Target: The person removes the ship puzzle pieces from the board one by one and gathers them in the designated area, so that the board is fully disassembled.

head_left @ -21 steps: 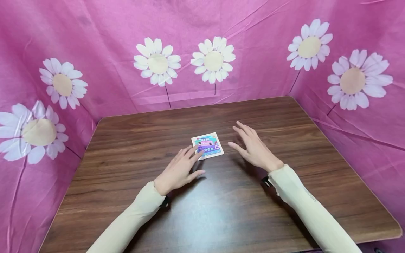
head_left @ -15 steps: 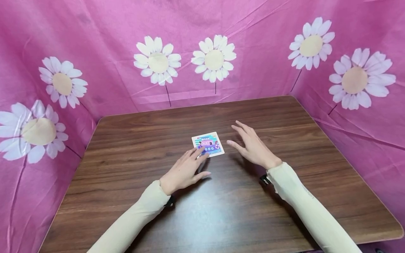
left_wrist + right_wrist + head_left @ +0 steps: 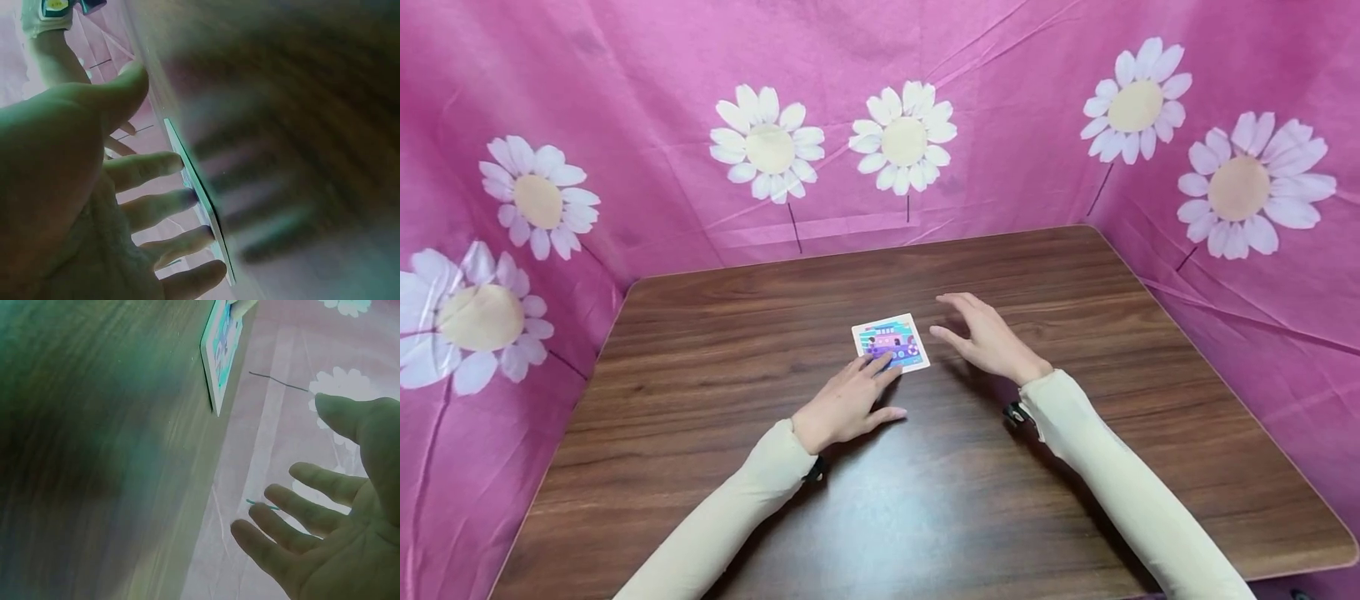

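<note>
Resting fingertips along the near edge of a card (image 3: 897,337), a person's left hand (image 3: 846,402) lies low over a table (image 3: 715,350), released, its fingers extended and spread and its thumb pointing right, apart from the card. The left wrist view shows the four fingers in a row at the card's edge, their shadows falling across the wood grain beyond.

The card lies flat near the middle of the table, turned slightly askew, between the two hands. It has a white border around a bright picture in blue, turquoise, pink and purple that resembles a boat, with a ring like a lifebuoy at right; the left fingers cover part of the lower side.

Just beyond the card's right edge, the right hand (image 3: 994,340) hovers over the table, also released, its fingers apart and gently bent, its thumb nearest the card but clear of it. The right wrist view catches the palm, with the card well apart at the top and a fingertip over it.

Cream sleeves (image 3: 733,517) cover both arms, and a dark device (image 3: 1017,414) shows under the right wrist. Around the dark brown table hangs a pink cloth (image 3: 850,42) printed with large white daisies (image 3: 767,148) with pale yellow centres.
</note>
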Available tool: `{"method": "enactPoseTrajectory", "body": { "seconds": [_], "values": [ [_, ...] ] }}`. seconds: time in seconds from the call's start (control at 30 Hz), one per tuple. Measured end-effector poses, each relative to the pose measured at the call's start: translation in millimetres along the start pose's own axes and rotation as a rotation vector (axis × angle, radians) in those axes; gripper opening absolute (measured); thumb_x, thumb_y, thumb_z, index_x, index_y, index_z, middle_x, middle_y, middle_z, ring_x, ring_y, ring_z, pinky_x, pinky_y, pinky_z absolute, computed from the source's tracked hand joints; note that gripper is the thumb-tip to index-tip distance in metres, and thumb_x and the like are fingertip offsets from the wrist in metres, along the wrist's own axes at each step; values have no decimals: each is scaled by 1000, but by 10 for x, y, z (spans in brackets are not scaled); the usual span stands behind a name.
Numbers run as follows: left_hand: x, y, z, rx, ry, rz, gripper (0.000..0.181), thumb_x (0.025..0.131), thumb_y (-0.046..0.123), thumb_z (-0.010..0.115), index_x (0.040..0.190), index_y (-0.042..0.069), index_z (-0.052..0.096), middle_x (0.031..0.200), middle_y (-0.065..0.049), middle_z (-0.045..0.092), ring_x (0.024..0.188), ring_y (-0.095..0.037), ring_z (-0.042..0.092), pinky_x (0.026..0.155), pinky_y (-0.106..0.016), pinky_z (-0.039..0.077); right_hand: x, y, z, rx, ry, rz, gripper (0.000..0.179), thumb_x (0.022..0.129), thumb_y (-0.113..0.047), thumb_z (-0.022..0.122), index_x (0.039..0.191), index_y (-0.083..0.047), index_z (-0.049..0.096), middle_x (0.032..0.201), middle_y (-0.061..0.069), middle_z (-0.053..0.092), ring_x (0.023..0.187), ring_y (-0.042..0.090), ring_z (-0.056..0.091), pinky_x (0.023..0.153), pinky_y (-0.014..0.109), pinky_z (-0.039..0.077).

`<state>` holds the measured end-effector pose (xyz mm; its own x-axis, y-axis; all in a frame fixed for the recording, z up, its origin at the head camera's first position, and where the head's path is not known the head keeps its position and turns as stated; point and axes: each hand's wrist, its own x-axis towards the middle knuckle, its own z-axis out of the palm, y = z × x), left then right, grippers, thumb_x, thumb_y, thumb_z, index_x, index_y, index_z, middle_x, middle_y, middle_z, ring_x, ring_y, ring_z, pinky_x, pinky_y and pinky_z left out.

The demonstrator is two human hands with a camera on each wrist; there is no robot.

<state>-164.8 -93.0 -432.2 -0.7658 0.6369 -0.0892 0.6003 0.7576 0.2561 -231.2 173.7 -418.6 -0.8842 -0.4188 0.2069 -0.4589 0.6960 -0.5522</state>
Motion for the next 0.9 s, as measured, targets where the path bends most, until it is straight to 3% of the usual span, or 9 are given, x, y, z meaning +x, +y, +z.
{"method": "enactPoseTrajectory", "body": {
  "seconds": [0.17,0.43,0.63,0.9],
  "values": [
    [-12,-11,-3,10,-3,4,74,102,55,60,158,8,45,169,-18,35,155,-43,36,128,-53,30,128,-21,31,25,-3,-30,55,100,-25,70,145,2,55,139,22,63,131,39,60,112,55,47],
    [-21,9,-38,-45,-71,-39,75,101,52,63,161,13,41,173,-13,28,158,-44,28,119,-71,32,318,-107,97,106,-26,-32,42,100,-16,70,134,6,61,131,25,68,111,39,72,97,49,59],
    [-42,8,-2,-80,-94,-37,77,100,51,66,162,14,39,174,-12,23,160,-44,21,118,-74,31,422,-141,162,118,-59,-13,36,100,-16,70,128,6,66,114,20,74,102,32,72,93,46,60],
    [-58,23,12,-85,-100,-42,79,100,51,66,163,14,37,175,-11,22,160,-44,22,117,-75,31,539,-196,260,98,-123,-21,30,101,-16,68,122,4,69,112,20,75,101,33,73,94,47,59]
  ]
}}
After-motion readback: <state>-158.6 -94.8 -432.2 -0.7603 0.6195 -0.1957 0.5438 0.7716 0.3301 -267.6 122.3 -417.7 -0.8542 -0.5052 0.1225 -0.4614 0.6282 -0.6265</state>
